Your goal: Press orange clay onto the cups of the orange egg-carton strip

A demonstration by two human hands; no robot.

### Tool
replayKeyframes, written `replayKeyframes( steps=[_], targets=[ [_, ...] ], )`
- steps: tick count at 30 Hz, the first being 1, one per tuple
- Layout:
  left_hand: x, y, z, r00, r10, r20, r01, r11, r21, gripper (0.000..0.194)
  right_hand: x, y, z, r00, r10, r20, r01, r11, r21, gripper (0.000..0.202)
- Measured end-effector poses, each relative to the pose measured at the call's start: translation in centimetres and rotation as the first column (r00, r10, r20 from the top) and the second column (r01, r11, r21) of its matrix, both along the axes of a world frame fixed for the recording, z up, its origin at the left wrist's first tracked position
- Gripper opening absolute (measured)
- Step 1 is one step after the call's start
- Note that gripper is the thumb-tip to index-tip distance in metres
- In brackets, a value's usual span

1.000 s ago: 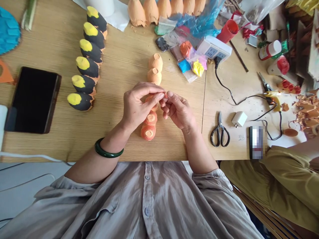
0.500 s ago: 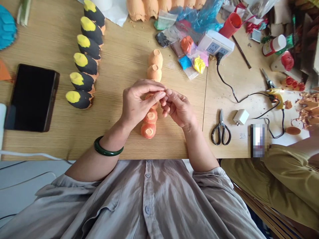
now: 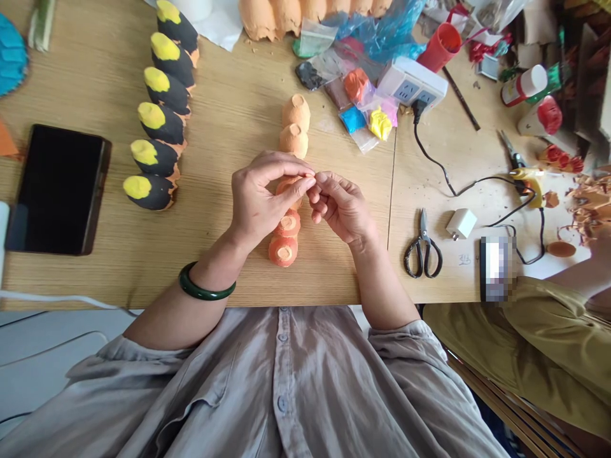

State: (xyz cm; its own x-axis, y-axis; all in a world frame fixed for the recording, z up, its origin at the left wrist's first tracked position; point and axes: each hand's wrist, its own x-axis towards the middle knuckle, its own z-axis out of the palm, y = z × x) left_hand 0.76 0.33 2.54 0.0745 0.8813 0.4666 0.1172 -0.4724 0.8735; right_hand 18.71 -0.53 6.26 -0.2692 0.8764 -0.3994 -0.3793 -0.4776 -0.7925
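Note:
My left hand (image 3: 265, 194) and my right hand (image 3: 341, 207) meet fingertip to fingertip, each closed in a pinch. A tiny orange-looking bit barely shows between the tips; its kind is hidden. Below them lies a strip of egg-carton cups (image 3: 283, 251), bottoms up, pale orange at the far end and redder at the near end. My hands cover its middle. To the left stands a row of egg-carton cups painted black with yellow tops (image 3: 155, 158). A green bangle (image 3: 207, 292) circles my left wrist.
Scissors (image 3: 423, 245), a white charger (image 3: 461, 224) and a power strip (image 3: 413, 83) lie rightward, with bagged coloured clay (image 3: 380, 123) behind. A dark tablet-like device (image 3: 57, 191) is at left. A glue gun (image 3: 529, 184) and another person's sleeve (image 3: 563, 343) are far right.
The whole view has shifted very slightly, with things at left now a little further left. My hands keep nearly the same pinch in the same spot.

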Motion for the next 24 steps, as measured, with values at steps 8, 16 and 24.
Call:
replayKeyframes(
  steps=[8, 16, 24],
  targets=[
    [0.3, -0.2, 0.3, 0.956, 0.004, 0.293, 0.080, 0.958, -0.274, 0.028, 0.8, 0.4, -0.8, 0.987, -0.160, -0.017, 0.160, 0.987, 0.032, 0.010],
    [0.4, -0.2, 0.3, 0.968, 0.020, 0.251, 0.055, 0.956, -0.290, 0.044, 0.6, 0.5, -0.6, 0.983, -0.164, -0.088, 0.161, 0.986, -0.035, 0.009],
    [-0.1, 0.3, 0.1, 0.995, -0.073, -0.071, 0.075, 0.997, 0.024, 0.025, -0.2, 0.0, -0.1, 0.999, -0.045, -0.002, 0.045, 0.999, 0.006, 0.043]
  ],
)
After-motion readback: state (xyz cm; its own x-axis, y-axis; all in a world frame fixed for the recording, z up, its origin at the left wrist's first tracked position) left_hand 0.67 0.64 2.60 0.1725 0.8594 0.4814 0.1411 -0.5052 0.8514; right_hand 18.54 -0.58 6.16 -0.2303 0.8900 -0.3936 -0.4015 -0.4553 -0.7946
